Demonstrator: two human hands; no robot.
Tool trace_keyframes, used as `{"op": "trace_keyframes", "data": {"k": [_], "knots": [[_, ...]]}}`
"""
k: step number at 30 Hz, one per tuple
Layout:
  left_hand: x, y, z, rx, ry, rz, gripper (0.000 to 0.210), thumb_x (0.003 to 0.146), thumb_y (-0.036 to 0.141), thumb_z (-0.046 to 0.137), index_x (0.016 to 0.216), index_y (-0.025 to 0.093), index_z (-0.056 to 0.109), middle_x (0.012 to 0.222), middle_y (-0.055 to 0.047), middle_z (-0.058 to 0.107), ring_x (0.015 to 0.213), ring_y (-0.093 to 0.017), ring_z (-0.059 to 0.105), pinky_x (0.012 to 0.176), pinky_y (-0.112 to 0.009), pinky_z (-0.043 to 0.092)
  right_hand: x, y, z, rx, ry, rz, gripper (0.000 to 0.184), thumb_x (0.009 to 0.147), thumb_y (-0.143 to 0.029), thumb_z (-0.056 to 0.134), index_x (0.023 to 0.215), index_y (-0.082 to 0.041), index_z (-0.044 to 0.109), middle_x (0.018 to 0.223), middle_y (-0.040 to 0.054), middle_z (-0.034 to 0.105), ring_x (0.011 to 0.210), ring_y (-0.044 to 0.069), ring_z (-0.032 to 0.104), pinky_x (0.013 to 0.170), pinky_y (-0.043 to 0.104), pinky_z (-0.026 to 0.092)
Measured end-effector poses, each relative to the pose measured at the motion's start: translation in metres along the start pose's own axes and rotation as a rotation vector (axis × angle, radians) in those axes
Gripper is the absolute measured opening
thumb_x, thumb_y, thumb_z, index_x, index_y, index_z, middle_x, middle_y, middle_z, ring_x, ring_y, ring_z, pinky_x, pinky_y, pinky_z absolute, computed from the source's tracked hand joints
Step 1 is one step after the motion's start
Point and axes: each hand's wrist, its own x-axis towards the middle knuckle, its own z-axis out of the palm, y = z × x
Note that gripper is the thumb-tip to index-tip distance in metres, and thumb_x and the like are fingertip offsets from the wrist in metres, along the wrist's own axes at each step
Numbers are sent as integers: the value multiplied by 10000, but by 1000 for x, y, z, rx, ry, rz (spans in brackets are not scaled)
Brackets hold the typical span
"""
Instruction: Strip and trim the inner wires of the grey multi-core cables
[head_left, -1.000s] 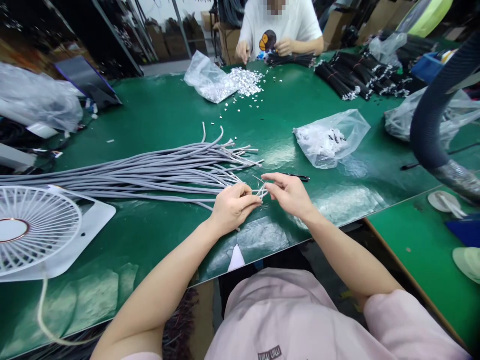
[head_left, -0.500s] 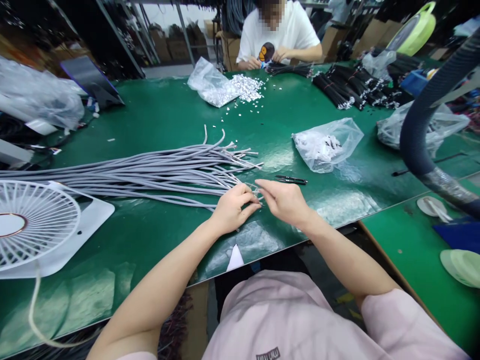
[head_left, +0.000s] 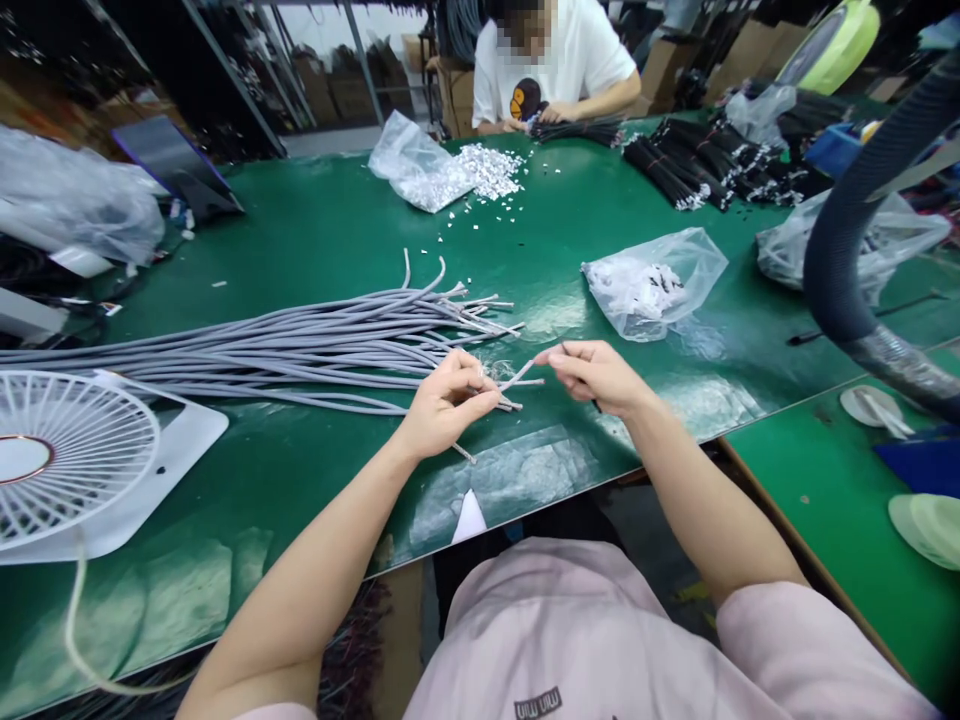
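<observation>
My left hand (head_left: 454, 398) is closed in a pinch on the end of a grey cable (head_left: 519, 374), whose pale stripped tip slants up to the right. Black thread snips (head_left: 597, 406) show only in part past the fingers of my right hand (head_left: 592, 375), which is closed around them. The fingertips of that hand are close to the cable's tip; whether they touch it, I cannot tell. Fine loose strands (head_left: 498, 370) stick out beside my left fingers. A bundle of grey cables (head_left: 300, 345) lies behind and left of my left hand, its frayed ends pointing right.
A white fan (head_left: 82, 460) stands at the left. Beyond the cables are a plastic bag (head_left: 420, 165) and spilled small white parts (head_left: 487, 170). Another bag (head_left: 652, 285) lies right, near a dark flexible hose (head_left: 844, 270). Across the table, a person works beside black cable bundles (head_left: 675, 165).
My right hand has moved slightly right and closed on the snips, which lay on the table before. My left hand has shifted a little left, and the cable tip now shows between the hands.
</observation>
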Motion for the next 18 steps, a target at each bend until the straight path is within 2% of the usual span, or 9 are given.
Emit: {"op": "trace_keyframes", "data": {"k": [3, 7, 12, 15, 18], "knots": [[1, -3, -4, -92, 11, -21, 168, 771, 348, 708, 748, 181, 711, 812, -34, 529, 780, -139, 522, 663, -265, 445, -1, 10, 16, 178, -271, 70, 361, 755, -396, 694, 944, -90, 657, 574, -53, 532, 324, -5, 231, 345, 184, 115], [2, -6, -8, -92, 33, -34, 215, 762, 404, 714, 730, 192, 732, 738, -32, 541, 783, -157, 510, 719, -303, 436, 11, 12, 28, 277, -493, 53, 431, 790, -460, 651, 1000, -84, 655, 602, -26, 598, 297, -1, 254, 322, 178, 161], [3, -3, -12, -74, -9, -45, 171, 737, 374, 742, 754, 205, 768, 623, -18, 545, 642, -132, 478, 598, -273, 391, 24, -2, 28, 235, -595, 48, 459, 845, -523, 559, 923, -81, 655, 553, -27, 594, 285, 2, 242, 318, 167, 207], [2, 2, -14, -97, -57, -98, 178, 727, 363, 749, 783, 198, 782, 598, -24, 594, 572, -116, 484, 531, -250, 365, 28, -14, 28, 161, -672, 60, 443, 817, -502, 608, 947, -80, 650, 572, -12, 618, 291, 7, 287, 318, 164, 194], [1, 9, -16, -125, -95, -184, 211, 701, 374, 767, 768, 174, 785, 618, -46, 663, 548, -126, 544, 505, -241, 395, 30, -26, 29, 110, -735, 74, 416, 783, -460, 665, 967, -87, 645, 626, -3, 635, 311, 4, 314, 316, 161, 170]]}}
